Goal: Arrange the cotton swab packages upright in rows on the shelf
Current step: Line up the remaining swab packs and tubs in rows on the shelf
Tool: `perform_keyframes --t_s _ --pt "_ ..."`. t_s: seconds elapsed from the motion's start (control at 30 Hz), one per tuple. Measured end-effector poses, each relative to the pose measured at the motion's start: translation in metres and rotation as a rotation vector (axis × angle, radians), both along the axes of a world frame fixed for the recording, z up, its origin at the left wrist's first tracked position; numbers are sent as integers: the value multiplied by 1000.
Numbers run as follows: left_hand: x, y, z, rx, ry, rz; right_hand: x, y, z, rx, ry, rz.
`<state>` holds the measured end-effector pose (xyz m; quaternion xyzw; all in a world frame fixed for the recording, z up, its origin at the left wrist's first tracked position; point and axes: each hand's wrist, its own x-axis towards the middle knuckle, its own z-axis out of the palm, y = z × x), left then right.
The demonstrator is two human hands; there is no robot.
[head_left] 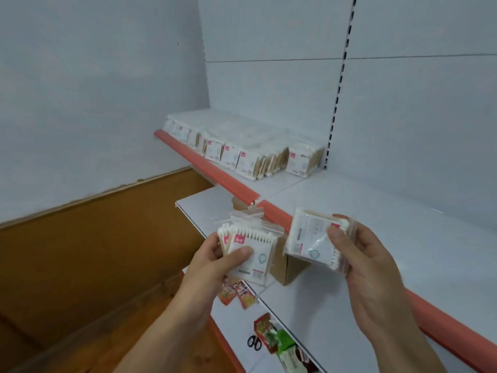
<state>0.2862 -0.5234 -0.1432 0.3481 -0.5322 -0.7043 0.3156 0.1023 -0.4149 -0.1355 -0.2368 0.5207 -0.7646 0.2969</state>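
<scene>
My left hand (212,262) grips a small stack of cotton swab packages (255,251), thumb across the front label, zip tops pointing up. My right hand (357,254) holds another stack of cotton swab packages (309,238), turned sideways with the swab tips to the right. Both stacks hang in front of the white shelf (349,224) with its red front strip (274,211). Farther back on the same shelf, rows of cotton swab packages (252,157) stand upright against the rear panel.
A brown cardboard box (287,267) stands on the lower shelf (295,305) behind my hands. Snack packets (236,292), more packets (279,343) and black scissors (254,343) lie lower down. A wooden floor and wall panel (94,251) lie to the left.
</scene>
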Motion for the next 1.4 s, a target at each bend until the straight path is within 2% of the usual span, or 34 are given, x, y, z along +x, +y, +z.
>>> perform_keyframes --t_s 0.27,0.43,0.63,0.8,0.93,1.03,1.17,1.23,1.4 --pt "-39 -141 6 -101 42 -84 -23 -95 9 136 135 -202" --pt "-78 -219 17 -184 126 -279 -43 -138 14 190 310 -428" --pt "-107 -293 16 -279 163 -502 -58 -194 19 414 442 -445" --pt "-119 -331 10 -242 245 -637 -80 -235 18 559 548 -512" --pt "-124 -347 3 -155 303 -698 -94 -261 13 598 600 -550" --pt "-124 -353 2 -103 336 -737 -95 -276 9 601 661 -657" --pt "-124 -359 -1 -67 362 -792 -87 -284 -1 546 512 -781" --pt "-123 -361 -3 -63 365 -799 -82 -286 -9 513 445 -772" --pt "-124 -362 -4 -102 347 -823 -80 -294 -16 568 493 -730"
